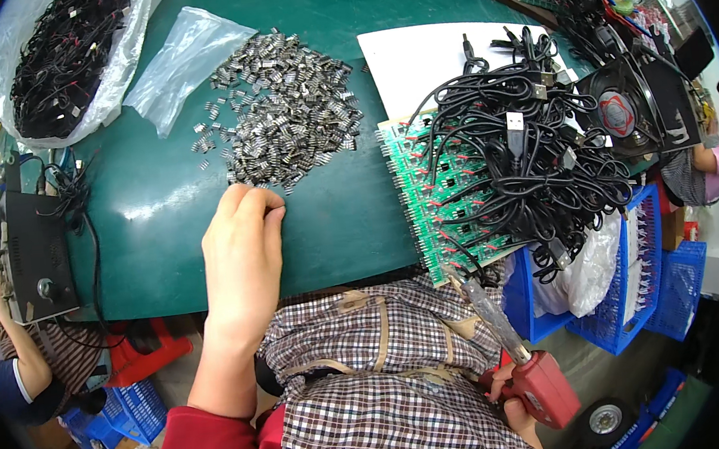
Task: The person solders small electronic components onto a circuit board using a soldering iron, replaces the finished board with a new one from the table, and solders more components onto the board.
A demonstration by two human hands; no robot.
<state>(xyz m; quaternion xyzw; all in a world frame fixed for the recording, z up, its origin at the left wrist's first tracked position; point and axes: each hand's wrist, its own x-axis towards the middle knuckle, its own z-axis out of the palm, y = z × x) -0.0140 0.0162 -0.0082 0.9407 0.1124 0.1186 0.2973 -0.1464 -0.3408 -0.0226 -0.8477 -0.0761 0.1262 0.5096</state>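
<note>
My left hand (242,255) reaches over the green table with thumb and fingers pinched together. Its fingertips meet the near edge of a heap of small black-and-silver metal parts (291,101); whatever is between them is too small or hidden to make out. Low at the right, my right hand (517,413) grips a red soldering gun (550,386) by its handle. The gun's long metal barrel points up toward the near corner of a green circuit board panel (414,206). Coiled black cables with USB plugs (536,168) lie over much of the panel, and red marks show on its surface.
A white sheet (387,62) lies behind the boards. A clear plastic bag (180,64) and a large bag of black cables (67,66) are at the far left, above a black box with a knob (38,260). A speaker (623,117) and blue baskets (616,330) stand right. Other people sit nearby.
</note>
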